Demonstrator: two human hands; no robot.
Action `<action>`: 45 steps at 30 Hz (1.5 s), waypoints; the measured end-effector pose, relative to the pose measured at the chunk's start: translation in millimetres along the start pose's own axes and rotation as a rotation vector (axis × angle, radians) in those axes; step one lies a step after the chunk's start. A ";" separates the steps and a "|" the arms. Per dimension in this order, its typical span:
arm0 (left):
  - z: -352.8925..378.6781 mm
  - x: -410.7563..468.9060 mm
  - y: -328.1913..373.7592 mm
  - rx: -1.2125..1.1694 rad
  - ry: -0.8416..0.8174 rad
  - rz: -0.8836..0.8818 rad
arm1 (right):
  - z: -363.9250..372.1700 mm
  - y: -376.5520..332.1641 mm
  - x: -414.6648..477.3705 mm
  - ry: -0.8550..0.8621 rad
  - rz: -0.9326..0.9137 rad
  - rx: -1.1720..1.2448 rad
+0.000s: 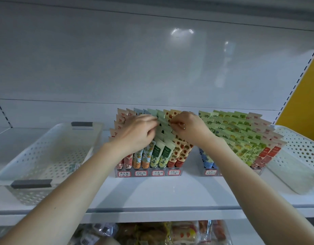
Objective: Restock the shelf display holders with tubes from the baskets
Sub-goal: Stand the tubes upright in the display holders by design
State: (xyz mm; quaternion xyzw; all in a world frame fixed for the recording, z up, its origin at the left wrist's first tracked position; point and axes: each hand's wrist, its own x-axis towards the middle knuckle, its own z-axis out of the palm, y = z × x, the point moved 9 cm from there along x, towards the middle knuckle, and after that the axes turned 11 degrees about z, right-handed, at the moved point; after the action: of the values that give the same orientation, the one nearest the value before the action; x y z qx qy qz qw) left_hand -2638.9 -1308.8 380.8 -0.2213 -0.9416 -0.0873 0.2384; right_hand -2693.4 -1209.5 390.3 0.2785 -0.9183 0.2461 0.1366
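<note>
Left hand: the left hand [135,133] reaches up over the left holder [131,174], its fingers curled and their tips closed on the flat top ends of the green tubes [162,121].
Right hand: the right hand [189,128] comes in from the other side, with thumb and curled fingers pinching the top ends in the same green rows, right at the edge of the strawberry-print tubes [181,151].
Green tubes: they stand caps down in the middle rows of the left holder, leaning back. Their tops lie between the two hands and touch both sets of fingertips.
Neighbouring rows: orange-fruit tubes [142,156] stand just left of the green ones, partly behind the left wrist. The strawberry ones are just to the right, under the right wrist.
Labels: small red-bordered handwritten labels [157,172] run along the front of the left holder, too small to read.
Right holder: the right holder [257,171] stands near the first one on the same shelf [152,191], packed with green, yellow-fruit and red tubes. The right forearm crosses in front of it.
Baskets: a white perforated left basket [29,195] sits at the left end of the shelf and a right basket [301,145] at the far right. Both are well apart from the hands.
Below: wrapped packets [170,232] lie on the lower shelf.
</note>
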 end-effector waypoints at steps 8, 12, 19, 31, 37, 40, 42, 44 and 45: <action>20.7 0.5 -13.0 0.023 -0.204 -0.087 | 6.0 -8.5 1.4 -0.025 -0.060 -0.075; 18.1 0.4 -11.8 -0.004 -0.169 -0.087 | 8.6 -6.3 3.2 -0.036 -0.054 -0.092; 17.1 6.6 -25.2 0.050 -0.231 -0.143 | 17.9 -1.1 26.3 -0.037 -0.017 -0.104; -14.6 15.4 -59.3 -0.125 -0.064 -0.221 | 5.9 -9.9 41.7 -0.057 0.018 -0.004; -3.7 18.4 -90.1 -0.088 -0.193 -0.259 | 27.5 -23.0 60.1 -0.139 0.019 -0.117; 3.6 18.0 -90.5 -0.090 -0.208 -0.255 | 31.0 -22.7 60.8 -0.141 0.033 -0.153; 6.9 18.1 -92.1 -0.081 -0.215 -0.248 | 31.7 -21.5 61.2 -0.138 0.037 -0.162; 7.9 17.8 -93.3 -0.080 -0.217 -0.246 | 33.2 -20.6 62.0 -0.137 0.042 -0.166; 7.5 17.6 -93.5 -0.076 -0.218 -0.248 | 34.1 -20.4 62.5 -0.137 0.046 -0.169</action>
State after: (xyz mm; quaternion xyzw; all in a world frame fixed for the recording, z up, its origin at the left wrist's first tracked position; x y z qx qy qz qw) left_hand -2698.7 -1383.1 377.4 -0.1206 -0.9779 -0.1271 0.1137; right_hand -2736.0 -1270.0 393.5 0.2608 -0.9491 0.1512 0.0909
